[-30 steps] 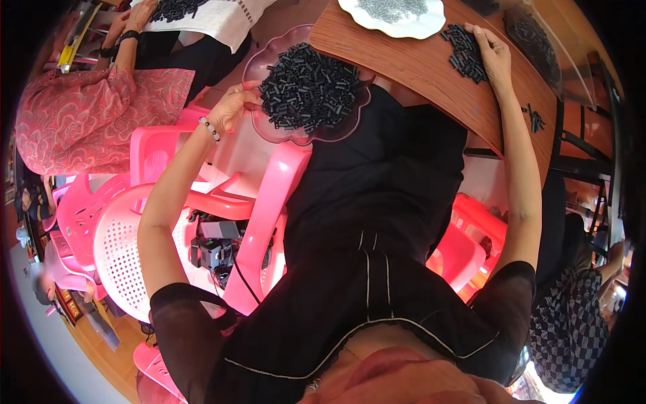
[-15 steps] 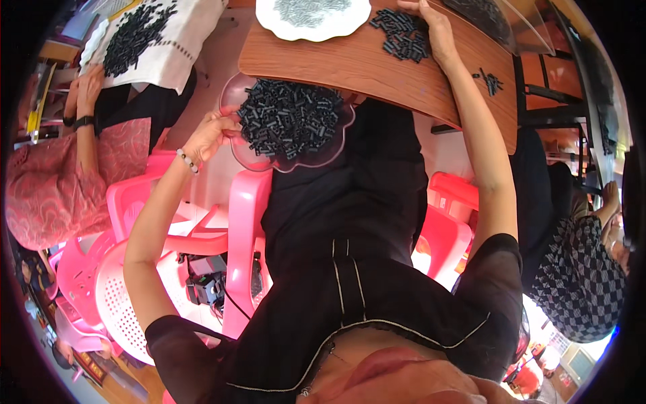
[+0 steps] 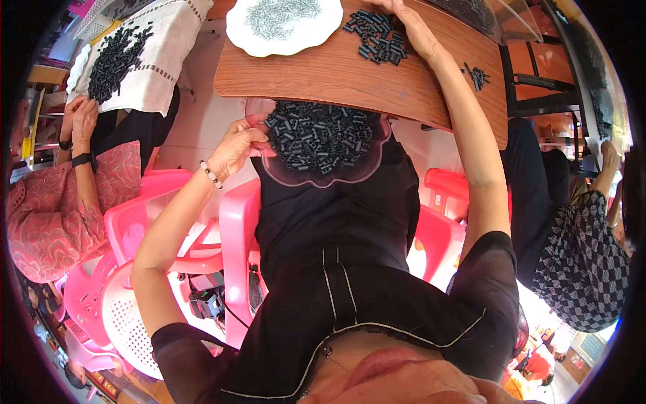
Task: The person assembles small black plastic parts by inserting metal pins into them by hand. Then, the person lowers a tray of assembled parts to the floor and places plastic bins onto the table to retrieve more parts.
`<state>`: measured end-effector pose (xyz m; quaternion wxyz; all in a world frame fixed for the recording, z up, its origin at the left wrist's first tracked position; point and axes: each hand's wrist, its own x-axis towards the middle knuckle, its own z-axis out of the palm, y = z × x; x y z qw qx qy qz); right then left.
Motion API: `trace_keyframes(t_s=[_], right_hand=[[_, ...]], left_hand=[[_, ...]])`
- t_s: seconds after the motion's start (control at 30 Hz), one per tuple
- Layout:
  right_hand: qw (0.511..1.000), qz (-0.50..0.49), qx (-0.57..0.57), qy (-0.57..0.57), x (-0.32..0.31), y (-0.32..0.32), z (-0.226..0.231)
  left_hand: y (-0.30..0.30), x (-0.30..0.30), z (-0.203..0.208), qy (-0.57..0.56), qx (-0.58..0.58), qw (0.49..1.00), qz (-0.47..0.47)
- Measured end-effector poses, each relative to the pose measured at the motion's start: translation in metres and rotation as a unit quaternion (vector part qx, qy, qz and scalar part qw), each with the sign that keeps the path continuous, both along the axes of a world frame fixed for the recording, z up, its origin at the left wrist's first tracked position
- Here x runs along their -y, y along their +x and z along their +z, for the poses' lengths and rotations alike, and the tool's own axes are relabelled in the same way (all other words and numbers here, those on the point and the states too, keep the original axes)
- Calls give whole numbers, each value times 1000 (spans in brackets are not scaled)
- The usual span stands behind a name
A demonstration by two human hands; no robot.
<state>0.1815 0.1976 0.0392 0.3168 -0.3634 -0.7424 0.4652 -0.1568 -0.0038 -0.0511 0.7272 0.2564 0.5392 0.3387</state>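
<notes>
My left hand (image 3: pixel 240 145) is closed on the left rim of a clear pink bowl (image 3: pixel 323 180) with a scalloped edge. Many short black tubular pieces (image 3: pixel 319 138) fill the bowl, which sits over my lap, its far side beneath the table edge. On the brown wooden table (image 3: pixel 296 77), my right hand (image 3: pixel 416 30) reaches around the far right side of a pile of similar black pieces (image 3: pixel 380 40). The fingers I can see are stretched out; the top of the picture cuts some off.
A white wavy-edged plate (image 3: pixel 259 48) of small silvery pieces stands left of the pile. Several loose black pieces (image 3: pixel 476 76) lie right of my forearm. Pink plastic chairs (image 3: pixel 239 236) flank me. Another person's hands (image 3: pixel 82 121) rest at a cloth-covered table (image 3: pixel 171 60).
My left hand has carried the bowl to the right, farther under the table edge and over my lap. My right hand stays by the pile. The whole view has shifted slightly.
</notes>
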Motion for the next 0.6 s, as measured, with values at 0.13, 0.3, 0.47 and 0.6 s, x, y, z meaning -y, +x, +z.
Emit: trace_keyframes(t_s=[0.13,0.3,0.47,0.6], right_hand=[[999,32,35,25,-10,7,-2],[981,74,133,123,-18,7,0],[962,114,186,162,-7,5,9],[947,112,230,196,-4,4,11]], left_hand=[[22,-8,3,4,17,1000,12],[38,-15,1,18,21,999,-22],[48,-18,1,29,4,999,-32],[51,-20,-2,33,-6,999,-34]])
